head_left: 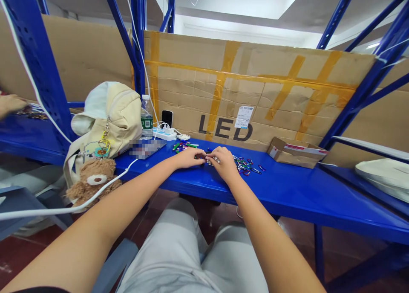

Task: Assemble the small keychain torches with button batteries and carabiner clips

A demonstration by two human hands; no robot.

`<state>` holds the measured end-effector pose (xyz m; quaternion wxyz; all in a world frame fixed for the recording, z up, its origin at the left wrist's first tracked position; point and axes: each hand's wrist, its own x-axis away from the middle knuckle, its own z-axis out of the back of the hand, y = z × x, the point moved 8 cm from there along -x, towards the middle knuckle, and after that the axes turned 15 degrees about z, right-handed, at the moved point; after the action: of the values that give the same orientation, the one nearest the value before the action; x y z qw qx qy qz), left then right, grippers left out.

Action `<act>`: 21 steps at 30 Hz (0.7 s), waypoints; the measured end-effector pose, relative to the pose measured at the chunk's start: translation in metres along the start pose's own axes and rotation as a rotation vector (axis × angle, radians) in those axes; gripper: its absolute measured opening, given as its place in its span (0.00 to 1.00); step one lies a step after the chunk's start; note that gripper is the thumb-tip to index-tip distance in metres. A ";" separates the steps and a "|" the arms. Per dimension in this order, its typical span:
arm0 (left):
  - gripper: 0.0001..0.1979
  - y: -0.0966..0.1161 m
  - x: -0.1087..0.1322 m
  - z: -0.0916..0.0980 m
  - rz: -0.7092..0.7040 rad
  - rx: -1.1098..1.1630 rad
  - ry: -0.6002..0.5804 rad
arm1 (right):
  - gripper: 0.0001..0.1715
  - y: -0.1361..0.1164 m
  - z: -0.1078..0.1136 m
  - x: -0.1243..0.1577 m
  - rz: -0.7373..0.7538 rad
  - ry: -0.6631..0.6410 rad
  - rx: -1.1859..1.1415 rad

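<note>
My left hand (191,158) and my right hand (223,161) meet over the middle of the blue table (275,186). The fingertips of both are pinched close together, and the piece between them is too small to make out. Several small silvery metal pieces (213,160) show under the curled fingers of my right hand, apparently held there. To the right of that hand lies a loose pile of small coloured clips like carabiners (244,165), in red, blue, green and silver. Beyond my left hand is another heap of mostly green and red clips (182,146).
Left on the table are a cream backpack (123,114) with a teddy bear charm (96,178), a water bottle (146,116), a phone (167,118) and a power strip (164,133). A small cardboard box (297,152) stands right, before a cardboard wall (191,88). Another person's hand (11,104) shows far left.
</note>
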<state>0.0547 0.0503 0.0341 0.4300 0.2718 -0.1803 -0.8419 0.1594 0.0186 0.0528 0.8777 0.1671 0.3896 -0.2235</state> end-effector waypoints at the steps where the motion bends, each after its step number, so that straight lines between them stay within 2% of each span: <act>1: 0.12 0.000 0.000 0.000 -0.003 0.002 0.002 | 0.06 -0.002 0.000 0.000 0.012 -0.015 0.019; 4: 0.12 -0.001 0.000 0.001 -0.005 0.008 0.013 | 0.09 -0.001 0.004 0.003 -0.016 -0.018 0.040; 7: 0.12 -0.001 0.000 0.002 -0.014 -0.009 0.039 | 0.10 0.012 0.011 0.012 -0.174 0.016 0.073; 10: 0.11 0.003 0.001 0.004 -0.075 -0.089 0.085 | 0.08 0.026 0.008 0.024 -0.314 -0.082 0.137; 15: 0.10 0.010 0.005 0.006 -0.180 -0.218 0.135 | 0.07 0.032 -0.009 0.033 -0.338 -0.277 0.152; 21: 0.10 0.013 0.006 0.005 -0.197 -0.237 0.127 | 0.05 0.033 -0.015 0.030 -0.374 -0.329 0.184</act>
<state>0.0570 0.0384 0.0429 0.3847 0.2885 -0.0248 -0.8764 0.1850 0.0462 0.0245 0.8539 0.1326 0.2437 -0.4403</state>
